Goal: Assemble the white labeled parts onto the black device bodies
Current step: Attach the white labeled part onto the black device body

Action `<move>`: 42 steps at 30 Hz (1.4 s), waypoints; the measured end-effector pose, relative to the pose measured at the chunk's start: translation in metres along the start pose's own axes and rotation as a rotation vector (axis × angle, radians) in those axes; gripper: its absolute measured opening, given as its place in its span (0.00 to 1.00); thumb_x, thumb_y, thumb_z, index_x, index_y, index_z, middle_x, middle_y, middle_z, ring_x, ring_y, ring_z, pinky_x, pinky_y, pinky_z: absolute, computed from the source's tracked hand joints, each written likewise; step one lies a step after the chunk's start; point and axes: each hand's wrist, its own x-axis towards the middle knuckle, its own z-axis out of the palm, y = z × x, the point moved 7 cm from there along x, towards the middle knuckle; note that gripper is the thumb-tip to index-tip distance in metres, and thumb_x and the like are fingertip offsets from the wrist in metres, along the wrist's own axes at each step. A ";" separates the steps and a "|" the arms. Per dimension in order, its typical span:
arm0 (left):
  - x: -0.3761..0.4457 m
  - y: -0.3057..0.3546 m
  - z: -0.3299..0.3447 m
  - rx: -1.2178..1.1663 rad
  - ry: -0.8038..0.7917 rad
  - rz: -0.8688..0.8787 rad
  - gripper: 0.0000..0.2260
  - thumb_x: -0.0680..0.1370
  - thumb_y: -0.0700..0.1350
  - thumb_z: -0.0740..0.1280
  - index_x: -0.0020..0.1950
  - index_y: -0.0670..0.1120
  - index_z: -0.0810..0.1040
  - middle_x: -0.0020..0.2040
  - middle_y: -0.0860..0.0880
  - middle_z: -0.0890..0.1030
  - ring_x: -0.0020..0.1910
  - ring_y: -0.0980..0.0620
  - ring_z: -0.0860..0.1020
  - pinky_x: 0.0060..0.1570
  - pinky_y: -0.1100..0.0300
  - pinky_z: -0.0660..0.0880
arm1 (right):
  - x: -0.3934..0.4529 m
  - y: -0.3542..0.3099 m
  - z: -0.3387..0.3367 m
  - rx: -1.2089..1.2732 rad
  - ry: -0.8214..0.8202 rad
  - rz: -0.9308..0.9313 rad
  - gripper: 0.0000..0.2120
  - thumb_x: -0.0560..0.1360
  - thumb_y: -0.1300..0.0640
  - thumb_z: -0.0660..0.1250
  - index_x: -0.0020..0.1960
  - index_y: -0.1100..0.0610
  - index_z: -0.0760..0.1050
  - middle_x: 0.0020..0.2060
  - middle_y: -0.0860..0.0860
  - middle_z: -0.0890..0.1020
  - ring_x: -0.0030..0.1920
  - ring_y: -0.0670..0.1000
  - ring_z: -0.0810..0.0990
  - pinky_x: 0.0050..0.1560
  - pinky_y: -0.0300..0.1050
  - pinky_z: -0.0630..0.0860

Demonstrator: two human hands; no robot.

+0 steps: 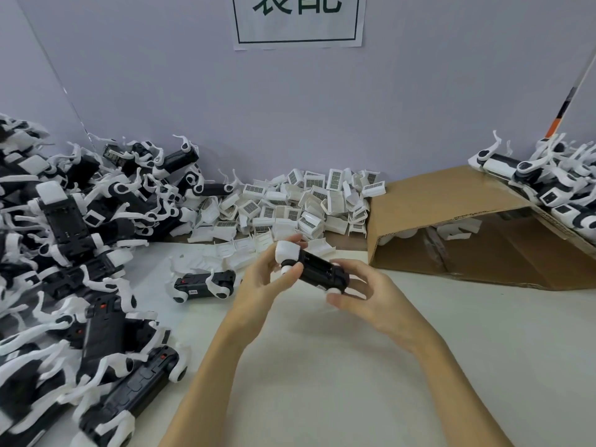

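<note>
Two hands on one body: I hold a single black device body (317,269) in the air over the middle of the worktop (338,366), both hands wrapped around it.
Step in hand: as I judge it, seating a white part (288,251) on the body's far-left end; a white cap already sits there.
Left hand (261,282): fingers (292,269) curled round the capped end, thumb on top; clamped on the body.
Right hand (364,290): fingers curled under the near-right end, pinching it; clamped as well.
Next move: probably a firm press to click the cap home, then set the piece aside; I cannot tell if it has latched.
Supply: loose white labeled parts (300,201) heaped at the worktop's far edge; bare bodies (64,253) piled along the left edge.
Other: cardboard box (451,221) at the far right corner, one body (203,285) lying just left of my hands.
</note>
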 end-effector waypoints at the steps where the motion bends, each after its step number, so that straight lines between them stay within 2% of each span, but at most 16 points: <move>1: 0.001 -0.001 -0.002 0.024 0.012 0.000 0.20 0.81 0.53 0.70 0.73 0.60 0.78 0.70 0.54 0.82 0.71 0.54 0.77 0.60 0.61 0.72 | 0.000 0.001 0.002 -0.022 0.028 -0.002 0.25 0.72 0.58 0.82 0.66 0.47 0.78 0.60 0.41 0.84 0.65 0.42 0.81 0.60 0.35 0.78; 4: 0.001 0.000 -0.015 0.145 0.242 0.087 0.16 0.82 0.62 0.64 0.61 0.56 0.86 0.59 0.53 0.87 0.62 0.53 0.83 0.51 0.58 0.78 | 0.000 -0.003 0.012 -0.135 0.120 -0.118 0.31 0.67 0.63 0.84 0.65 0.48 0.77 0.61 0.40 0.81 0.68 0.41 0.77 0.69 0.35 0.73; 6: -0.004 -0.003 -0.028 0.119 0.502 0.143 0.26 0.84 0.66 0.59 0.41 0.51 0.88 0.44 0.49 0.88 0.48 0.52 0.85 0.51 0.54 0.77 | 0.000 -0.007 0.028 -0.264 0.093 -0.226 0.34 0.66 0.62 0.85 0.67 0.46 0.75 0.63 0.37 0.79 0.71 0.41 0.74 0.73 0.33 0.67; 8: -0.012 -0.007 -0.039 -0.023 0.700 0.142 0.35 0.85 0.68 0.56 0.28 0.47 0.81 0.35 0.44 0.86 0.40 0.49 0.85 0.55 0.57 0.74 | 0.000 -0.009 0.046 -0.410 0.063 -0.297 0.35 0.67 0.58 0.84 0.69 0.44 0.73 0.64 0.37 0.77 0.72 0.42 0.73 0.73 0.35 0.66; 12: -0.015 -0.018 -0.060 -0.214 0.789 0.053 0.39 0.83 0.71 0.53 0.22 0.46 0.74 0.34 0.37 0.85 0.38 0.46 0.84 0.60 0.49 0.71 | -0.005 -0.019 0.063 -0.537 0.084 -0.419 0.36 0.67 0.52 0.84 0.70 0.41 0.71 0.63 0.35 0.75 0.69 0.41 0.74 0.68 0.30 0.66; 16: -0.012 -0.022 -0.067 -0.270 0.786 0.025 0.39 0.82 0.72 0.53 0.22 0.45 0.71 0.34 0.34 0.84 0.40 0.39 0.84 0.70 0.42 0.71 | -0.010 -0.029 0.070 -0.583 0.086 -0.501 0.36 0.68 0.51 0.84 0.72 0.43 0.71 0.64 0.33 0.74 0.68 0.39 0.73 0.67 0.28 0.65; 19: -0.008 -0.022 -0.062 -0.361 0.688 0.008 0.39 0.83 0.72 0.51 0.30 0.43 0.78 0.40 0.33 0.85 0.43 0.38 0.84 0.72 0.37 0.71 | -0.008 -0.028 0.062 -0.569 0.126 -0.482 0.35 0.71 0.49 0.82 0.75 0.44 0.71 0.67 0.35 0.75 0.70 0.39 0.73 0.68 0.28 0.65; 21: -0.002 -0.018 -0.054 -0.384 0.589 0.005 0.37 0.83 0.72 0.51 0.41 0.43 0.83 0.46 0.33 0.86 0.48 0.36 0.85 0.67 0.38 0.75 | -0.006 -0.024 0.050 -0.458 0.195 -0.382 0.31 0.73 0.42 0.79 0.72 0.45 0.75 0.63 0.38 0.80 0.65 0.42 0.78 0.64 0.30 0.71; 23: 0.003 -0.011 -0.042 -0.268 0.487 0.003 0.33 0.83 0.70 0.54 0.48 0.45 0.85 0.50 0.34 0.87 0.52 0.36 0.85 0.62 0.42 0.78 | -0.001 -0.015 0.037 -0.162 0.265 -0.205 0.29 0.71 0.32 0.75 0.64 0.49 0.81 0.53 0.46 0.86 0.53 0.49 0.86 0.54 0.39 0.80; 26: 0.007 -0.013 -0.019 -0.061 0.288 -0.046 0.26 0.81 0.67 0.64 0.54 0.43 0.82 0.42 0.36 0.84 0.41 0.36 0.85 0.39 0.51 0.81 | 0.003 0.001 0.023 0.183 0.287 0.105 0.30 0.72 0.29 0.71 0.54 0.56 0.85 0.40 0.59 0.87 0.40 0.62 0.88 0.37 0.47 0.83; 29: 0.006 -0.029 -0.009 -0.092 0.179 -0.200 0.20 0.82 0.61 0.68 0.48 0.43 0.77 0.31 0.38 0.77 0.32 0.37 0.82 0.33 0.52 0.78 | 0.001 0.011 0.016 0.170 0.275 0.292 0.24 0.78 0.34 0.67 0.54 0.55 0.85 0.35 0.61 0.86 0.35 0.61 0.87 0.34 0.47 0.83; 31: 0.007 -0.036 -0.010 -0.109 0.182 -0.272 0.19 0.80 0.57 0.68 0.47 0.41 0.75 0.31 0.40 0.74 0.29 0.40 0.79 0.32 0.54 0.75 | 0.002 0.014 0.018 0.124 0.240 0.310 0.30 0.78 0.33 0.66 0.56 0.61 0.83 0.36 0.62 0.86 0.36 0.61 0.88 0.36 0.50 0.84; 33: 0.008 -0.041 -0.011 -0.170 0.173 -0.316 0.20 0.79 0.56 0.68 0.54 0.37 0.77 0.35 0.40 0.76 0.31 0.40 0.79 0.32 0.55 0.75 | 0.003 0.013 0.019 0.084 0.251 0.262 0.35 0.75 0.31 0.67 0.56 0.65 0.82 0.36 0.61 0.86 0.38 0.61 0.88 0.40 0.54 0.86; 37: 0.008 -0.048 -0.015 -0.232 0.142 -0.345 0.25 0.80 0.61 0.71 0.67 0.43 0.77 0.38 0.42 0.84 0.40 0.41 0.85 0.49 0.50 0.83 | 0.006 0.004 0.017 -0.040 0.297 0.087 0.25 0.74 0.34 0.68 0.52 0.56 0.83 0.39 0.52 0.87 0.43 0.57 0.89 0.48 0.62 0.85; 39: 0.009 -0.052 -0.021 -0.136 0.273 -0.349 0.29 0.79 0.67 0.69 0.64 0.43 0.77 0.35 0.43 0.81 0.36 0.44 0.83 0.49 0.53 0.82 | 0.014 0.005 0.023 -0.051 0.230 0.059 0.21 0.78 0.36 0.64 0.59 0.50 0.82 0.46 0.52 0.87 0.48 0.56 0.88 0.52 0.61 0.84; 42: 0.012 -0.059 -0.037 -0.222 0.535 -0.312 0.26 0.86 0.61 0.63 0.63 0.36 0.76 0.36 0.39 0.80 0.31 0.44 0.80 0.47 0.50 0.78 | 0.035 0.012 0.020 -0.133 0.298 0.050 0.14 0.87 0.48 0.59 0.67 0.51 0.77 0.56 0.55 0.85 0.52 0.53 0.86 0.55 0.55 0.84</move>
